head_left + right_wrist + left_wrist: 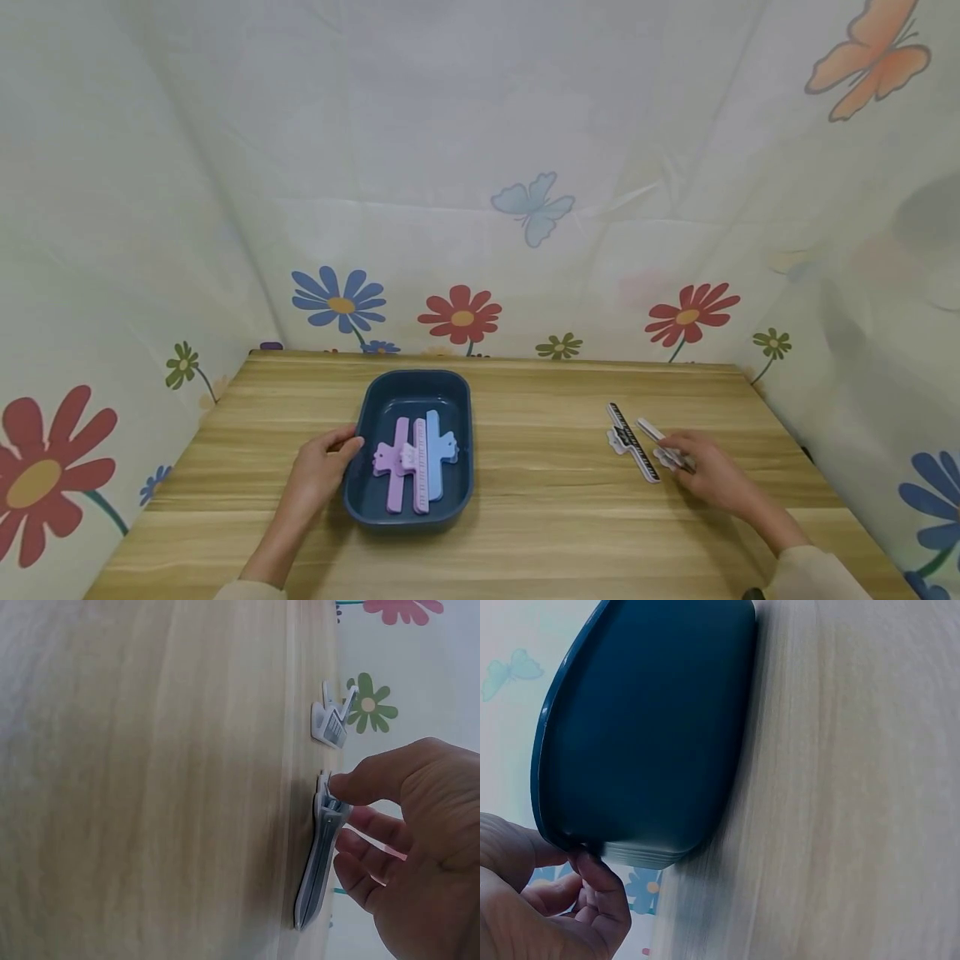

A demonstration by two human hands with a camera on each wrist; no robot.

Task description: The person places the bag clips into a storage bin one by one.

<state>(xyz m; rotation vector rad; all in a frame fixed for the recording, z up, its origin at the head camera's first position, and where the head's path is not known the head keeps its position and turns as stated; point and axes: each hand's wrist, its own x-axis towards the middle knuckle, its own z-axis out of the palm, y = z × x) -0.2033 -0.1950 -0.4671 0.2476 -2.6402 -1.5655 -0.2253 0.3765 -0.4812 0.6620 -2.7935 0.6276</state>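
Observation:
A dark blue plastic tub (415,374) stands on the left half of the table. Its left rim is pinched between the thumb and fingers of my left hand (318,468). Inside lie a purple bag clip (397,467), a pink clip with ruler marks (422,475) and a light blue clip (434,454), partly overlapping. On the right, my right hand (708,473) pinches the handle of a white clip (651,429); the right wrist view shows this clip (318,859) low at the tabletop, thumb on its handle. Just left of it lies a black-and-white clip (636,450).
The wood-grain table (540,500) reaches back to a white cloth wall (420,150) printed with flowers and butterflies. More of this cloth stands along the left and right sides. Bare wood lies between the tub and the two clips on the right.

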